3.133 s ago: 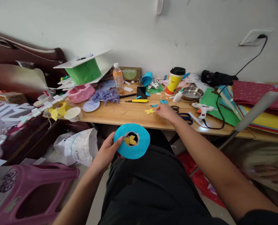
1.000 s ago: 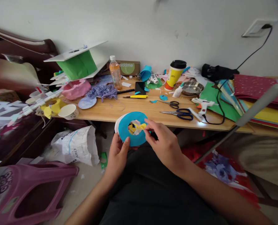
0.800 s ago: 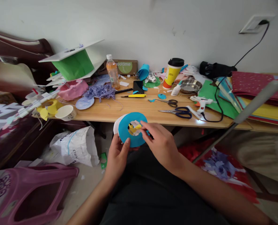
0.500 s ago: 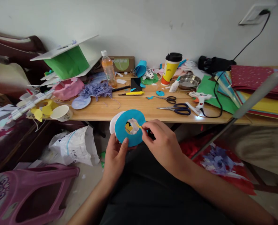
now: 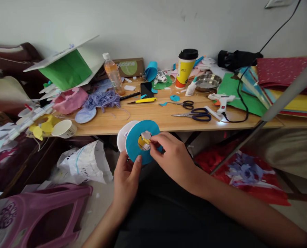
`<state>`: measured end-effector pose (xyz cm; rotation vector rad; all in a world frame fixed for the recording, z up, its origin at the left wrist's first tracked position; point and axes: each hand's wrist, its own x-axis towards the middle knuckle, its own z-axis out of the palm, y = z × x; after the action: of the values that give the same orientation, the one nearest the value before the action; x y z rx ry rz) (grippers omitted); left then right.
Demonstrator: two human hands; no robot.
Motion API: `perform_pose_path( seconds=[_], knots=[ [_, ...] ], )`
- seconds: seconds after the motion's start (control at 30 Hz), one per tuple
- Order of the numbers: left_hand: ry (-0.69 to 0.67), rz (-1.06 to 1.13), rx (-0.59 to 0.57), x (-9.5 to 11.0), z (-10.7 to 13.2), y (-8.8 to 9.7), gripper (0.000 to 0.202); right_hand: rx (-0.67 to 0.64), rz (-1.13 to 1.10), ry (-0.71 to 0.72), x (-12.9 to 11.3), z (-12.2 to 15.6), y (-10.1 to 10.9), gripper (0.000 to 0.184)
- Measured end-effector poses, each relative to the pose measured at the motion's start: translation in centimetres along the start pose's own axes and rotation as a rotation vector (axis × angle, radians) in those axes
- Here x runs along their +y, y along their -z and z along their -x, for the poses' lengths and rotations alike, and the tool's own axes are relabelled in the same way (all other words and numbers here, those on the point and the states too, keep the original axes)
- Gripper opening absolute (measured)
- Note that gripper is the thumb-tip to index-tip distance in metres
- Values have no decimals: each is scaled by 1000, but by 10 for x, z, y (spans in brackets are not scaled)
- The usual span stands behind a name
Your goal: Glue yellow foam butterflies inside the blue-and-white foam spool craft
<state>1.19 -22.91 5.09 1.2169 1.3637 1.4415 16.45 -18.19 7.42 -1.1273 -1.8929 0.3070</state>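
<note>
A blue paper ring (image 5: 132, 142), with a white disc (image 5: 121, 137) behind it, is held up just before the table's front edge. My left hand (image 5: 127, 172) grips its lower left rim, thumb on the blue face and fingers behind. My right hand (image 5: 171, 151) pinches a small yellow strip (image 5: 146, 140) at the ring's central hole. Something yellow also shows inside the hole. Whether the strip is fixed to anything there I cannot tell.
On the wooden table (image 5: 143, 117) lie scissors (image 5: 195, 114), a yellow utility knife (image 5: 145, 100), purple yarn (image 5: 101, 100) and a glue gun (image 5: 223, 101). A lidded yellow cup (image 5: 185, 70) and a bottle (image 5: 114, 75) stand behind. A pole (image 5: 280, 103) slants at right; a pink stool (image 5: 47, 206) stands lower left.
My right hand has moved left with the yellow strip, from the ring's right side to its hole. The view has shifted slightly. My left hand keeps its hold on the ring.
</note>
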Motion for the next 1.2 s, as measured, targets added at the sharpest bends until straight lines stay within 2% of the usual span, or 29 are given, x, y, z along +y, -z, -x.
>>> perform_pose_path(
  seconds=[0.33, 0.43, 0.8, 1.2],
  knots=[
    [-93, -52, 26, 2, -2, -3, 17, -43, -69, -54, -1, 1, -3, 14],
    [-83, -70, 32, 1, -2, -3, 15, -58, -113, -75, 2, 1, -5, 21],
    [-87, -113, -7, 0, 0, -4, 15, -157, -84, -166, 2, -1, -4, 14],
    [-70, -143, -15, -2, -1, -3, 16, -161, -64, -179, 1, 3, -6, 14]
  ],
)
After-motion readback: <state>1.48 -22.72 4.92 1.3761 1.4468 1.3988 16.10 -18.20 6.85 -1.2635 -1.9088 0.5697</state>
